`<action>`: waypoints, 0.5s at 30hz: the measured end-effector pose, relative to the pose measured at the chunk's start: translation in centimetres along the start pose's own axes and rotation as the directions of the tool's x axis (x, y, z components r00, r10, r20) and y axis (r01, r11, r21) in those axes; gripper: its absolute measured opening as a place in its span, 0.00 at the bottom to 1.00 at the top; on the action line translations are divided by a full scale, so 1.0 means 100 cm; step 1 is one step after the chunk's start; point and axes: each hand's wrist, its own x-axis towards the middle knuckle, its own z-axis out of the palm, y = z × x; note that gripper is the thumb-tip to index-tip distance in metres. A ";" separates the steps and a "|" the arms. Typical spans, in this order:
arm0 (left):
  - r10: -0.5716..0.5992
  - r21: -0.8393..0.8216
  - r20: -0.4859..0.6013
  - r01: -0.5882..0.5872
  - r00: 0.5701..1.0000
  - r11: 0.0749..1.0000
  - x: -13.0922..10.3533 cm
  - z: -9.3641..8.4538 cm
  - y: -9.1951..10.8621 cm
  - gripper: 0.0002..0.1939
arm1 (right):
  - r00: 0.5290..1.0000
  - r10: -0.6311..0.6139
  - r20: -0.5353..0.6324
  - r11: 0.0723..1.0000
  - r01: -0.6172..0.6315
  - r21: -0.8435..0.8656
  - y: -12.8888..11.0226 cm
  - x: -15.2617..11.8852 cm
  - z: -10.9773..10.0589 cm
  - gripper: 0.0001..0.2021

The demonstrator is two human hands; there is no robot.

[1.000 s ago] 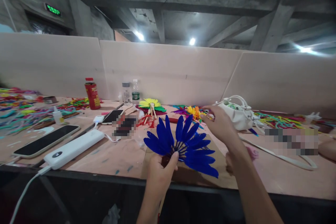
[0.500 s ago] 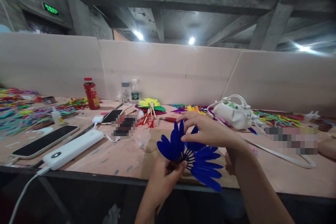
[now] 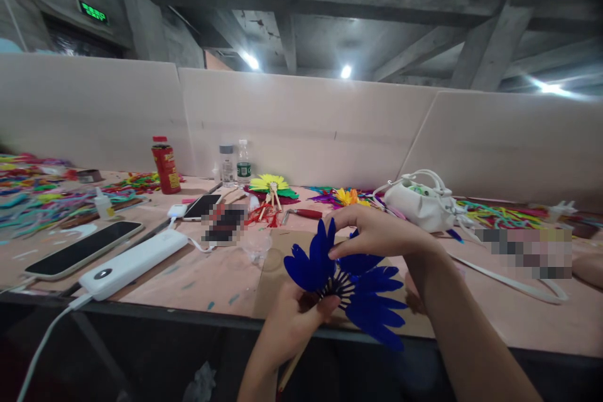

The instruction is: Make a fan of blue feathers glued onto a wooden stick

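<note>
A blue feather flower, its long petals fanned around a dark-ribbed centre, is over the table's front edge. My left hand is closed on its base, thumb pressed near the centre. A thin wooden stick shows below that hand; whether it joins the flower is hidden. My right hand reaches over from the right, thumb and fingers closed around the upper petals. Its fingertips are partly hidden behind the petals. Beneath the flower lies a brown board.
On the left are a white power bank, a phone and a red bottle. A yellow paper-like flower and red-handled pliers lie behind. At right stands a white handbag, its strap trailing; another person's arm shows.
The flower has tilted and shifted slightly right and down. My right thumb and fingers have moved a little along the upper petals. The wooden stick shows more below my left hand.
</note>
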 end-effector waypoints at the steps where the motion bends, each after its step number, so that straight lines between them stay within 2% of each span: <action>1: -0.004 0.006 -0.001 0.004 1.000 1.000 0.000 0.000 0.001 0.14 | 1.000 -0.004 -0.001 1.000 0.004 0.012 0.001 0.000 0.000 0.05; 9: -0.029 -0.036 -0.006 0.029 1.000 0.999 0.001 0.002 0.000 0.12 | 1.000 0.004 -0.004 0.996 -0.004 0.085 0.003 0.004 0.002 0.07; 15: 0.010 -0.080 -0.159 -0.023 0.987 0.997 0.003 0.010 0.002 0.13 | 1.000 -0.003 0.018 0.997 0.002 0.074 0.004 0.009 0.005 0.07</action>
